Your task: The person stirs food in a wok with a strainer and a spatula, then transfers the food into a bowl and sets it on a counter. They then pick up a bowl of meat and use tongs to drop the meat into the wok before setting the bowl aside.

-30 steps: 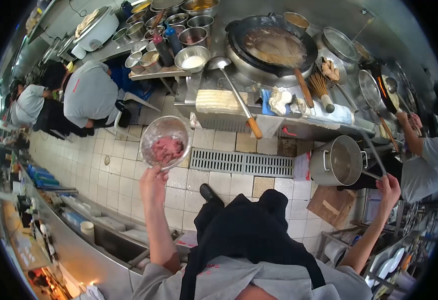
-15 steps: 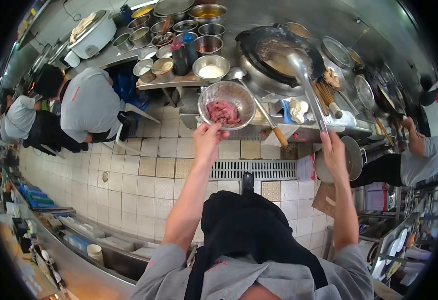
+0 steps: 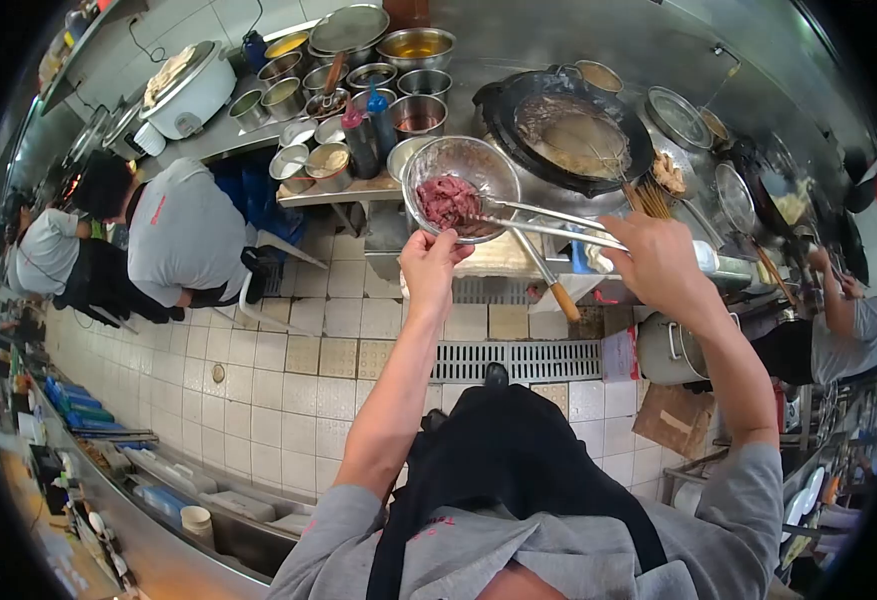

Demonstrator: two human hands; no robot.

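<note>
My left hand [image 3: 430, 265] grips the near rim of a metal mixing bowl [image 3: 496, 170], held above the floor in front of the counter. Raw reddish meat strips [image 3: 448, 202] lie in its left part. My right hand [image 3: 663, 265] is closed around long metal tongs [image 3: 548, 228], which point left over the bowl's right rim. Their tips reach the meat. A wooden-handled ladle [image 3: 558, 295] sticks out beneath the tongs, its head hidden by the bowl. Behind it, a large dark wok [image 3: 568, 135] contains cloudy liquid.
Several metal pots [image 3: 423, 85] and squeeze bottles [image 3: 361, 145] crowd the counter's left side. A floor drain [image 3: 518, 362] runs below. At right are a big pot [image 3: 670, 348] and a person [image 3: 838, 310]; at left sits another person [image 3: 186, 230].
My right hand has swung left from beside the wok, bringing the tongs from over the wok into the bowl. The bowl has shifted slightly right and up in view.
</note>
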